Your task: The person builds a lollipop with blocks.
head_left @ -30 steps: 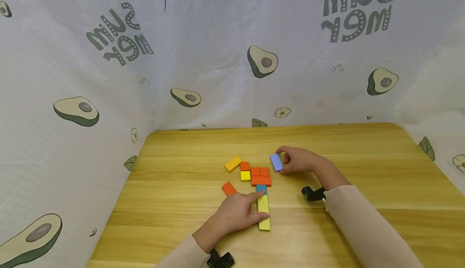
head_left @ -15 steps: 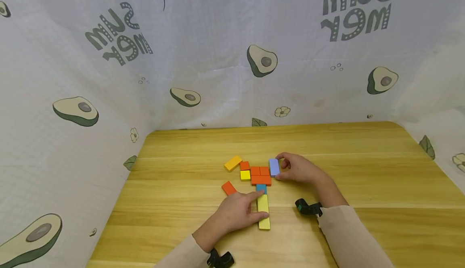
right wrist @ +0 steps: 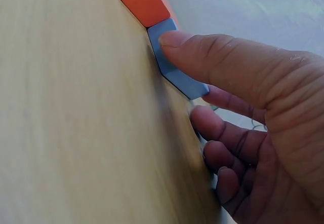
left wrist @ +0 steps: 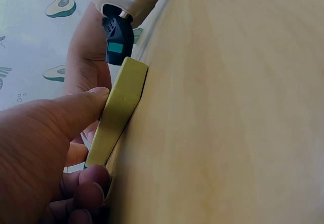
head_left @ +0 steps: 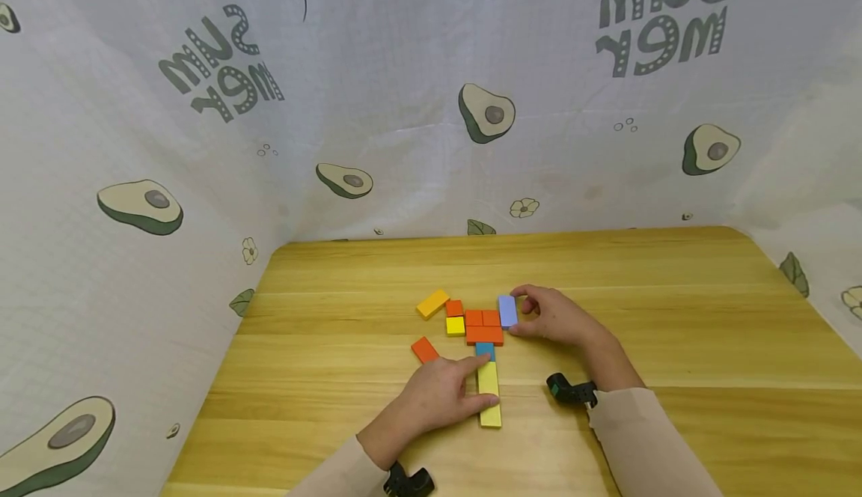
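My right hand pinches a periwinkle-blue block by its two short ends. The block lies flat, its left side against a group of orange blocks; the right wrist view shows the thumb on this block, right at the orange one. Below the orange group, a small blue block and a long light-yellow block run in a line toward me. My left hand touches them, straight index fingertip on the blue one and thumb on the yellow one. Its other fingers are tucked under.
Left of the group sit a small orange-red block and a yellow square block. A tilted amber block lies beside them. Near my left knuckles is another orange-red block. A printed cloth hangs behind the wooden table.
My right hand has moved left and toward me, turning the periwinkle block straighter and bringing it against the orange group. The left hand has kept its place.
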Motion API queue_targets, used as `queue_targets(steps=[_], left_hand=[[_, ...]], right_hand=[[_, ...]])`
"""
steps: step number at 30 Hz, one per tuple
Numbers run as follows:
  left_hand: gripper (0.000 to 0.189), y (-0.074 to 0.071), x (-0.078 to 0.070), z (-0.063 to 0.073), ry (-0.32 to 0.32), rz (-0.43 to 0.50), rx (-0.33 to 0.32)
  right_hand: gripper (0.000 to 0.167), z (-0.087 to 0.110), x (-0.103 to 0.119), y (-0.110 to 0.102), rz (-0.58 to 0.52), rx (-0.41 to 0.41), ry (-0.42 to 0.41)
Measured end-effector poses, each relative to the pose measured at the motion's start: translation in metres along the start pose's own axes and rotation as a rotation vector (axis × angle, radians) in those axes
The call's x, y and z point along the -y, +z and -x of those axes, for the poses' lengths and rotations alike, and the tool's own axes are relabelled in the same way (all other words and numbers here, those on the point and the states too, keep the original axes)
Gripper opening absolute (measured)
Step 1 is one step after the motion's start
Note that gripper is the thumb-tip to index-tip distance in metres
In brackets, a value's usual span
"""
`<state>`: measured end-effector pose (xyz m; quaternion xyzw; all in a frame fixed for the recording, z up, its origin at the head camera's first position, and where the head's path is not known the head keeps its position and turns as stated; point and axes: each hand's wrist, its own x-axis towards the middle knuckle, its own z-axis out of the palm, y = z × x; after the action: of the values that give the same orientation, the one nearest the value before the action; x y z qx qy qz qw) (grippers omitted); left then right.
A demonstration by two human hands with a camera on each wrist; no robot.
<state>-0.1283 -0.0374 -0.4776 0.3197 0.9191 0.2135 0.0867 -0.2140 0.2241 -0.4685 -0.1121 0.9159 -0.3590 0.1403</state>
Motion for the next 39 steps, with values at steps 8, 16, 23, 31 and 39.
queue_targets(steps=[8,16,23,31,39], left_hand=[[0.064,0.0004,-0.0013,-0.0004,-0.010,-0.011,0.007],[0.064,-0.0002,-0.0027,-0.0009,-0.001,-0.028,0.000],[0.064,-0.0001,-0.0024,-0.0015,0.007,-0.028,-0.006],[0.063,0.0004,-0.0003,-0.0011,-0.005,-0.008,0.001],[0.063,-0.0010,-0.0014,0.0006,-0.018,0.012,0.009]], right_hand=[[0.067,0.0011,-0.0010,0.0001,0.020,0.001,-0.007],[0.068,0.0026,-0.0052,-0.0003,0.016,-0.014,-0.037],[0.058,0.0030,-0.0069,-0.0012,0.004,-0.027,-0.087],[0.056,0.0020,-0.0058,0.0006,-0.009,-0.022,-0.078],[0.055,0.0020,-0.0051,0.0008,-0.025,-0.022,-0.061]])
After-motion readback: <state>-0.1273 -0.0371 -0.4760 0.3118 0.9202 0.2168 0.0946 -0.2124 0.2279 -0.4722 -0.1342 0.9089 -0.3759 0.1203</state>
